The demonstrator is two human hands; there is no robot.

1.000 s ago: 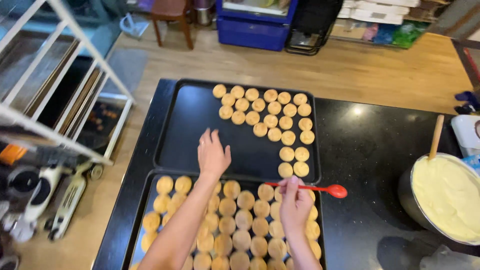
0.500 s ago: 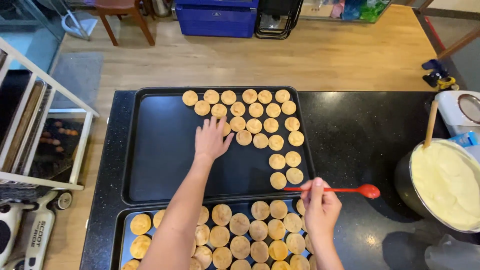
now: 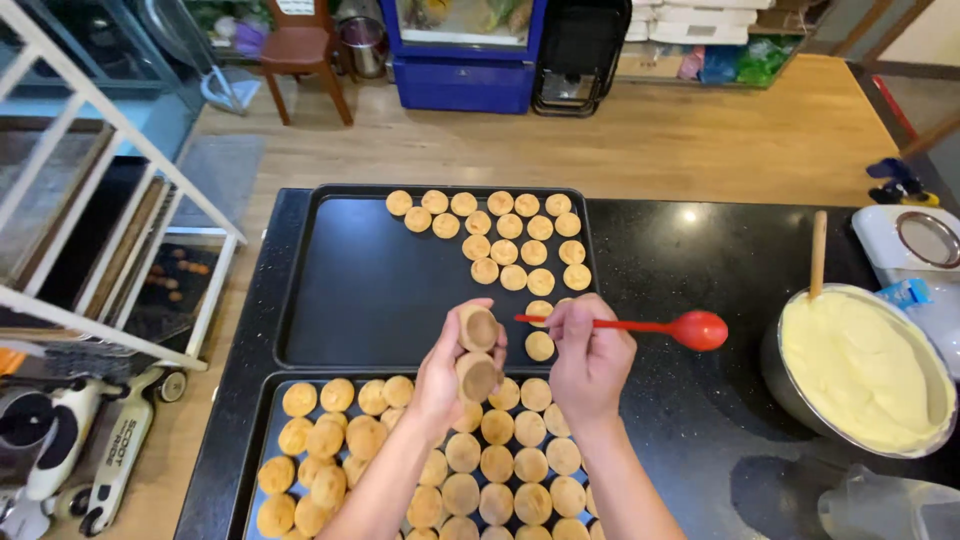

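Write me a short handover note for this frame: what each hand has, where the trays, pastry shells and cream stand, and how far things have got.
Left hand: holds two round pastry shells, undersides facing up, above the gap between the trays.
Right hand: holds a red spoon by the handle, bowl pointing right and showing no cream.
Far tray: mostly bare, with shells laid in rows along its back and right side.
Near tray: crowded with shells.
Cream: a metal bowl at the right, nearly full, a wooden handle standing in it.
Done: part of the far tray laid out. Left: the near tray's shells.
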